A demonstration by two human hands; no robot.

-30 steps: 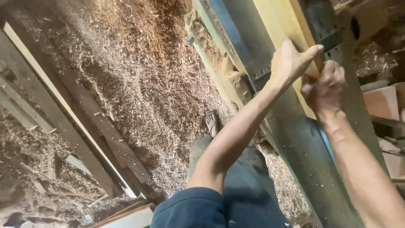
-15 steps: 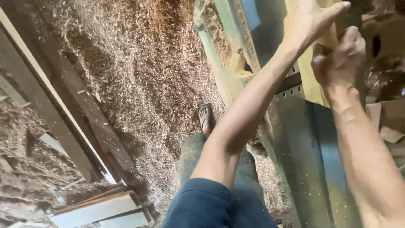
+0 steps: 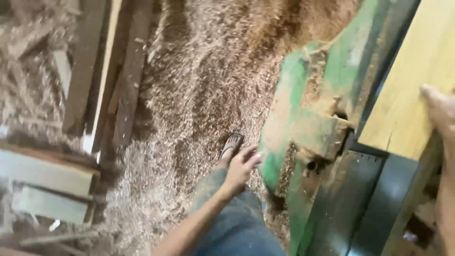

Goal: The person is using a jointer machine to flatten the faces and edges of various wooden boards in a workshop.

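Right hand: at the right edge of the frame, fingers resting on the board's edge; whether it clasps cannot be told.
Yellow board: upper right, lying on the green machine.
Left hand: lower centre, fingers spread, holding nothing, well apart from the board.
Floor: sawdust; sandalled foot just above the left hand.

I see a pale yellow wooden board lying flat on the green machine's bed, slanting from upper right down toward the middle. Its near end is cut square, with a small crack at the edge. My right hand rests fingertips on its right side.
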